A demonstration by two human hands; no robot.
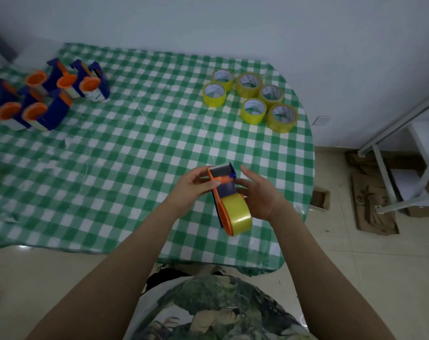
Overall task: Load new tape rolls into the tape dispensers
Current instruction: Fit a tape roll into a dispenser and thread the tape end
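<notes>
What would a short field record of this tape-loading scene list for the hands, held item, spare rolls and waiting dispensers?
Held item: dispenser, yellow tape roll mounted
Left hand: grips its front end
Right hand: holds its right side
Spare rolls: six, far right on table
Waiting dispensers: cluster, far left

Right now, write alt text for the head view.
A left hand and right hand hold a blue-and-orange tape dispenser carrying a yellow roll over a green checked table. Six spare rolls lie back right, more dispensers back left.
</notes>
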